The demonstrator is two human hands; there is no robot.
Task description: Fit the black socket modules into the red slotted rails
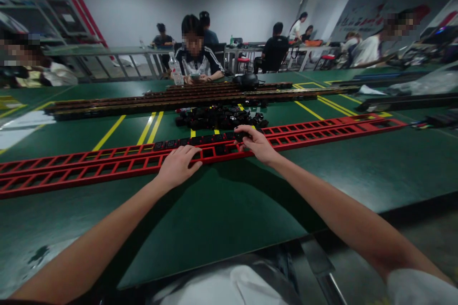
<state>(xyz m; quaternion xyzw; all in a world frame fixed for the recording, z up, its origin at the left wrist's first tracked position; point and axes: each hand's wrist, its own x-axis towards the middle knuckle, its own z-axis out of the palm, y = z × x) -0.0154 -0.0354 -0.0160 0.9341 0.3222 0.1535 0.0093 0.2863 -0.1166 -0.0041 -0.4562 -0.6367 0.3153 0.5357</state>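
Two long red ladder-like frames (129, 167) lie side by side across the green table. Several small black square parts (171, 143) sit in a row in openings of the farther frame. My left hand (179, 164) rests on the nearer frame, fingers stretched out, holding nothing. Above the frames, my right hand (259, 145) pinches a small black part (242, 136) between thumb and fingers. Just beyond lies a heap of loose black parts (218, 118); their exact kind is too small to make out.
Long dark strips (143, 101) are stacked behind the heap, with a clear bottle (175, 70) beyond. A person (195, 55) sits across the table. Dark rails (400, 101) and clear plastic wrap (425, 81) lie at the right. The table's near edge (214, 259) runs in front of me.
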